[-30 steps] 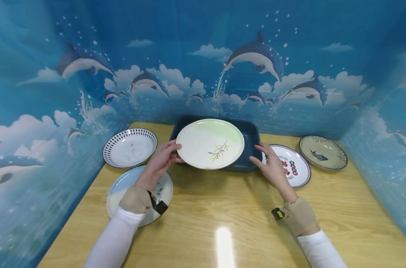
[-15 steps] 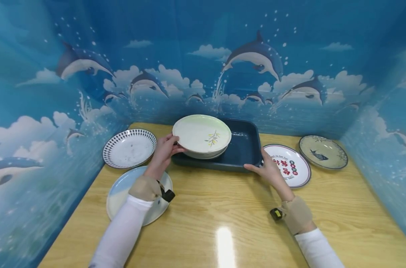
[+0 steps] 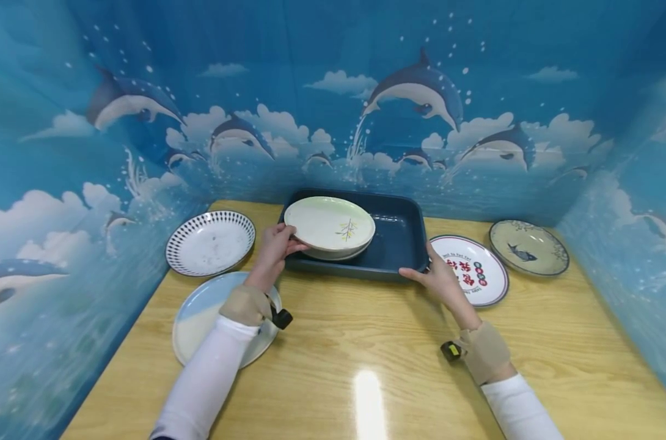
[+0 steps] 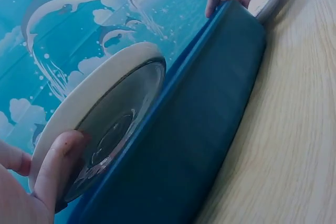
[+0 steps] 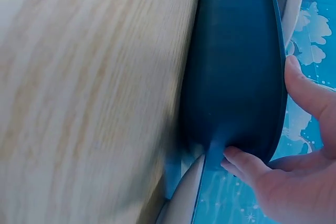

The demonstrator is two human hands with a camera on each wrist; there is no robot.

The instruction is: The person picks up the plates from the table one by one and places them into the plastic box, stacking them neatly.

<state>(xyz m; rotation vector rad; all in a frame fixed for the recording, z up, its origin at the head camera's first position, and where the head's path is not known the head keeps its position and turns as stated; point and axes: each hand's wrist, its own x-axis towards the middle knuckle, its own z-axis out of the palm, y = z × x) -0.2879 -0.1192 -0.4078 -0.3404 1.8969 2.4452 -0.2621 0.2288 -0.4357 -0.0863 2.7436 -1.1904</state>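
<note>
My left hand pinches the left rim of a pale plate with a green edge and a painted yellow-and-grey sprig. The plate is over the left part of a deep dark blue rectangular tray; a pale curved edge shows just below its front rim. From the left wrist, the plate's shiny underside and foot ring face the tray wall, with the thumb against it. At the tray's right front corner, my right hand holds on, thumb along the rim and fingers around the end wall, as the right wrist view shows.
On the left are a white dish with a black-patterned rim and a blue-and-cream plate partly under my left forearm. On the right lie a white plate with red lettering and a beige fish dish. A dolphin-print backdrop stands behind.
The sprig plate has moved left and down over the tray's left part, carried by my left hand. My right hand, earlier spread open near the tray, has come onto its right corner.
</note>
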